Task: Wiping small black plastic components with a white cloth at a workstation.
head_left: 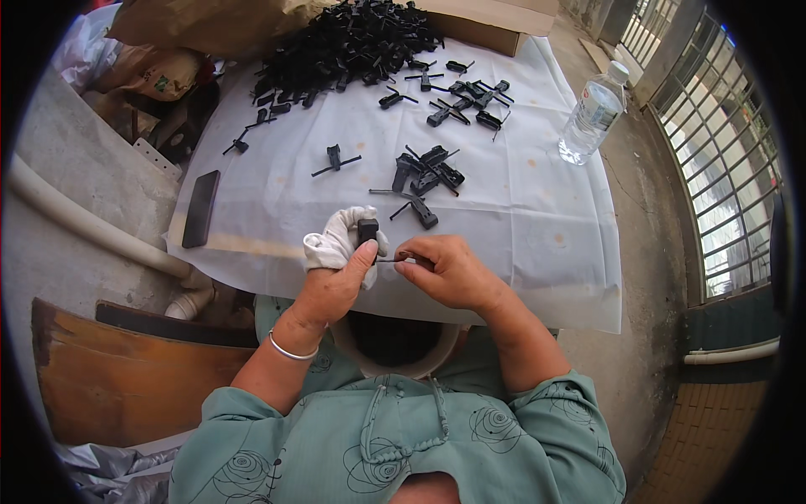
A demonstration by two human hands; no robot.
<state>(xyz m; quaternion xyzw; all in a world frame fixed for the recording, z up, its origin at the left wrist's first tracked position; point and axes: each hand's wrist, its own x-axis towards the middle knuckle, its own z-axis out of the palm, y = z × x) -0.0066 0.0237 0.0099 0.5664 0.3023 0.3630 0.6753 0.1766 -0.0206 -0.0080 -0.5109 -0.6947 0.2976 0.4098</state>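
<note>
Head view showed, left of the white-covered table (537, 244), a dark phone (201, 208) lying near its left edge, then the left hand (336, 281), fingers wrapped in white cloth, clenched around a small black plastic block (368, 229) at the table's near edge. Just right of it, the right hand (449, 270) pinched a thin metal pin (393, 259) pointed at the block. Beyond them on the table lay loose black parts (426, 172), a big heap (348, 42) and a water bottle (593, 112); the pin might have slipped and jabbed the left thumb if pushed off-line.
</note>
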